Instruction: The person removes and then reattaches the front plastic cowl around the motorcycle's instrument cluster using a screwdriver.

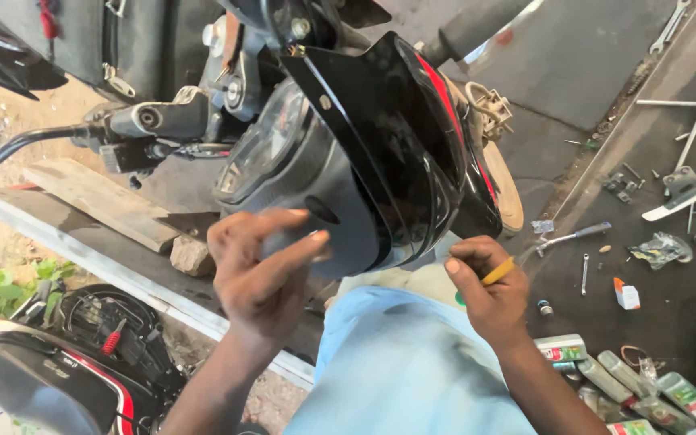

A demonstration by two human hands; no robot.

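Dark concrete floor (573,72) with scattered wrenches (584,274), bottles (606,379), wooden plank (98,201).

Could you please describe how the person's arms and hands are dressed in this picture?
Both the left hand and the right hand are bare, without gloves, rings or a watch. The forearms show no sleeves. A light blue garment covers the body below them.
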